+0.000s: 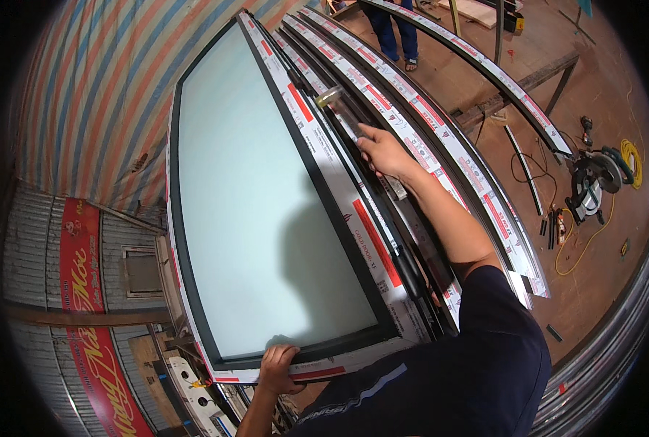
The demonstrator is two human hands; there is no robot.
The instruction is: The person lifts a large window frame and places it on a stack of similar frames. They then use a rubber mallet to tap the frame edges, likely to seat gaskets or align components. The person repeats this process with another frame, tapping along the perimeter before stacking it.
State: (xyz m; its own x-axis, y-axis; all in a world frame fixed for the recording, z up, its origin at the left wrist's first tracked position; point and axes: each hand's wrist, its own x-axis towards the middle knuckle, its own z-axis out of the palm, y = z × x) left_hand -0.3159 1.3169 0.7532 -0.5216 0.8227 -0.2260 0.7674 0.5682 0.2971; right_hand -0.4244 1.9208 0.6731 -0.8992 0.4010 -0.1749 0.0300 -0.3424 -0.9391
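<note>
A large framed glass panel (251, 197) stands tilted in front of me, with frosted pale glass, a black inner edge and a frame covered in white and red film. My left hand (277, 364) is closed over the near edge of its frame, fingers curled onto the black strip. Past the panel's right side, my right hand (388, 154) grips a mallet (329, 96) by its handle. The mallet's head is yellowish and looks translucent, and it lies close to the long right frame edge. The handle's end sticks out below my fist.
Several long film-covered profiles (477, 175) lie side by side to the right. Farther right, a miter saw (592, 186), a yellow hose coil (631, 162) and a drill (586, 127) sit on the floor. Another person's legs (396, 33) show at the back. A striped tarp (113, 95) hangs left.
</note>
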